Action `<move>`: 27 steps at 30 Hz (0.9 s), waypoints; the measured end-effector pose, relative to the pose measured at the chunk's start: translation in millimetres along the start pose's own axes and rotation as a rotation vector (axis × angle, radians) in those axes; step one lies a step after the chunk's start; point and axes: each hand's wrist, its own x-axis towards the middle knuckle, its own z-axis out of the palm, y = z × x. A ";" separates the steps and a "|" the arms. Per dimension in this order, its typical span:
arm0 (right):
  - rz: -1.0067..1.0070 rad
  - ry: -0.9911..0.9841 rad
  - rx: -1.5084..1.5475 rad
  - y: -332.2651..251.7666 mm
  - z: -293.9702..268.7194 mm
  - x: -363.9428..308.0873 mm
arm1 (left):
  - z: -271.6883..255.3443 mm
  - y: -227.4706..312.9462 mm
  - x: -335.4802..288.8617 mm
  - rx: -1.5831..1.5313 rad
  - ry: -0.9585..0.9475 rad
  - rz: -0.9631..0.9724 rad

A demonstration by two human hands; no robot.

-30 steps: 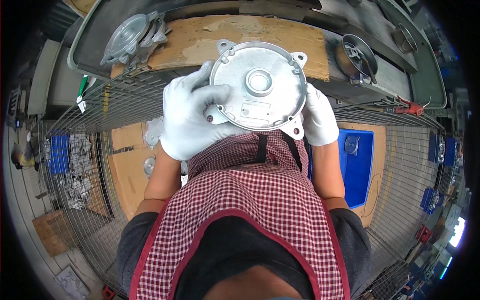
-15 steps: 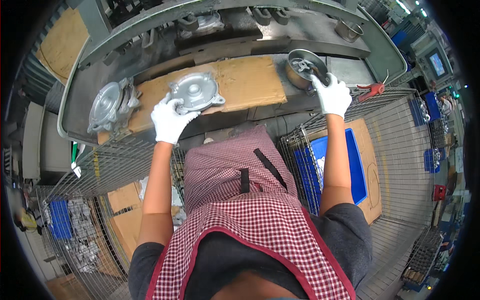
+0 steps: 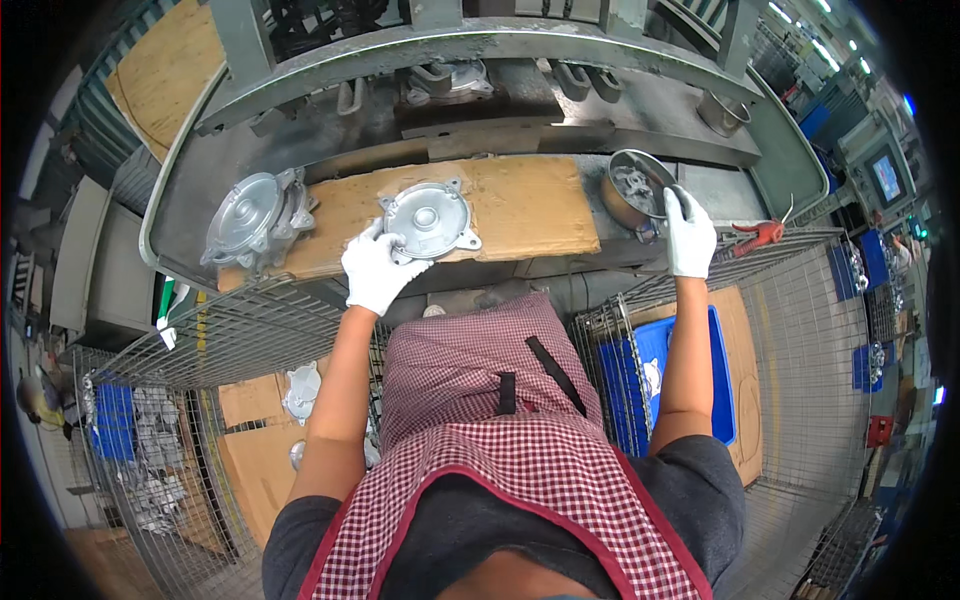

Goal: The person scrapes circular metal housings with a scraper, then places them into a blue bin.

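My left hand [image 3: 382, 268], in a white glove, pinches the near left edge of a round silver cast-metal cover [image 3: 427, 219] with lugs round its rim. The cover rests on a cardboard sheet [image 3: 530, 205] on the bench. My right hand [image 3: 690, 238], also gloved, is at the right rim of a round metal pot [image 3: 622, 208], its fingers close together. Anything between those fingers is hidden. Grey metal pieces [image 3: 632, 185] lie in the pot. At the left end of the cardboard, more covers [image 3: 250, 215] are stacked in a leaning pile.
A red-handled tool [image 3: 760, 235] hangs at the bench's right edge. Behind stand a second metal pot [image 3: 722, 114] and a machine frame [image 3: 440, 50]. Wire cages flank me; the right one holds a blue bin [image 3: 722, 380], the left one cardboard and metal parts [image 3: 302, 390].
The whole view has shifted, so the bench appears lower and farther right. My right fingers have drawn slightly outward from inside the pot to its right rim. My left hand stays on the cover.
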 end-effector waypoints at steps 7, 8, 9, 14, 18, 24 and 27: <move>0.043 -0.076 0.605 -71.1 87.4 80.5 | -3.3 -0.5 1.2 -0.018 -0.038 -0.008; 0.125 -0.203 0.701 -76.3 99.4 93.6 | -3.7 -0.3 1.3 -0.024 -0.043 -0.006; 0.055 -0.129 0.507 -79.2 108.5 107.5 | -4.1 -0.3 1.2 -0.028 -0.090 -0.009; 0.214 0.184 0.623 -62.8 109.9 134.1 | -4.4 -0.4 0.9 -0.030 -0.060 -0.023; 0.238 0.227 0.383 -22.7 62.2 109.3 | 0.2 -0.9 0.3 -0.055 -0.081 -0.051; -0.342 0.058 -0.279 35.1 6.0 18.1 | 13.0 -2.0 1.6 -0.015 -0.027 0.009; -0.251 -0.002 -0.312 58.3 -10.3 0.8 | 16.6 -2.3 0.7 0.024 0.043 0.080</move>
